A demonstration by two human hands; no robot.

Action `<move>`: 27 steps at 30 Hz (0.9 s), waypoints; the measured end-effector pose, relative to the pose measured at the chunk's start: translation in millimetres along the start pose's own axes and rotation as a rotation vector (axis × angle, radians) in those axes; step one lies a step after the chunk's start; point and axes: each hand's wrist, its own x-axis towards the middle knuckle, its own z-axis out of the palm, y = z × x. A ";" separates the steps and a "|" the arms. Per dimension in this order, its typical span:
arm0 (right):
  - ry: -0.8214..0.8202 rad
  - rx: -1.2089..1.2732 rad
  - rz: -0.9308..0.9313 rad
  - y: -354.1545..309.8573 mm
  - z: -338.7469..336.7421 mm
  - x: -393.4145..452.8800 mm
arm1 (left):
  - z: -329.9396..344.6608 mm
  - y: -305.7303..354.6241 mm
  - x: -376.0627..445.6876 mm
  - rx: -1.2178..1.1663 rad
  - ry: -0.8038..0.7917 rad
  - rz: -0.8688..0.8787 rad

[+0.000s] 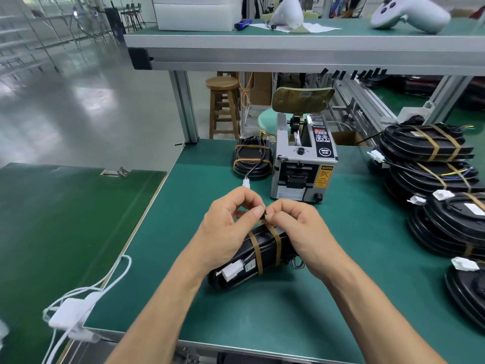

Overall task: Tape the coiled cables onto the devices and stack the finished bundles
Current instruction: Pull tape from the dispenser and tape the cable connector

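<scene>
Left hand: fingers curled, thumb and forefinger pinch the end of a tape strip above the device
Device: black, lies on the green counter under both hands, coiled cable on top; two brown strips go around it and a white connector sticks out at its near left end
Right hand: also curled, pinches the same strip end, fingertips touching those of the left hand; the small dark bit between them is too small to name
Risk: I think the strip may fold and stick to itself or to the fingers, because both hands hold it at one small point; if it is pressed down slack, the coil could slip loose
Second risk: the loose coloured wires at the right end of the device may be caught under the tape
Around, left side: white charger with cord on the lower counter, well apart
Around, middle: one taped bundle just beside the tape dispenser, behind the hands
Around, right side: stack of finished bundles, more black devices nearer
In the way: the path to the right stack looks free, but the connectors that stick out from it may catch a new bundle
</scene>
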 end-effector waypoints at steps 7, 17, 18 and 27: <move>-0.027 0.076 0.034 -1.3 -5.8 0.6 | -3.7 -4.6 2.4 -0.074 0.027 0.032; 0.010 0.113 0.006 -2.3 -3.6 -2.8 | -3.4 -8.5 -0.1 -0.199 0.105 0.022; 0.015 0.116 0.004 -3.0 -3.2 -3.2 | -3.3 -8.6 -0.3 -0.215 0.114 0.023; 0.068 0.017 0.010 3.0 3.0 -2.9 | -11.4 -4.9 -8.9 -0.268 0.431 0.164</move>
